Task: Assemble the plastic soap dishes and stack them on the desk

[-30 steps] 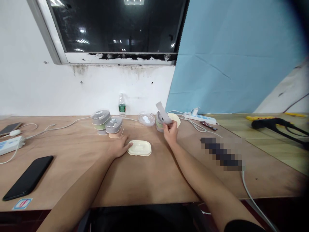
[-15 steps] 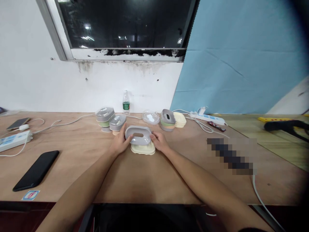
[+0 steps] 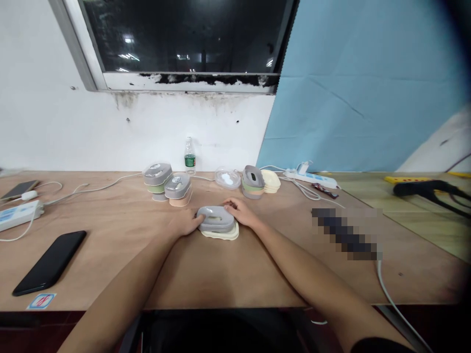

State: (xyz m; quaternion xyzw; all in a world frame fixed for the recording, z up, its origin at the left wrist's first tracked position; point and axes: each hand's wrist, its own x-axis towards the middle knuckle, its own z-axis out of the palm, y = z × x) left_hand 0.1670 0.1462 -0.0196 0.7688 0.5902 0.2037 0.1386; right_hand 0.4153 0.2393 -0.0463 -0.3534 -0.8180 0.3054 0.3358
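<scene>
A grey, oval slotted tray (image 3: 215, 226) lies low and nearly flat over a cream-coloured, rounded flat piece (image 3: 222, 236) on the table. My left hand (image 3: 186, 223) grips the tray's left end, thumb over the rim. At the right end my right hand (image 3: 238, 212) is closed on the rim, its fingers partly behind the tray. Whether the tray rests on the cream piece or is held just above it I cannot tell.
Behind stand stacked grey and coloured boxes (image 3: 178, 187), similar slotted trays (image 3: 253, 182), cream pieces (image 3: 270, 182), a clear plastic lid (image 3: 227, 178) and a water bottle (image 3: 190, 159). Phone (image 3: 51, 262) left; power strips (image 3: 312, 179) and cables lie at both sides.
The grey tray, tilted up earlier, has been lowered and levelled over the cream piece. Both hands moved down with it, and the view shifted slightly.
</scene>
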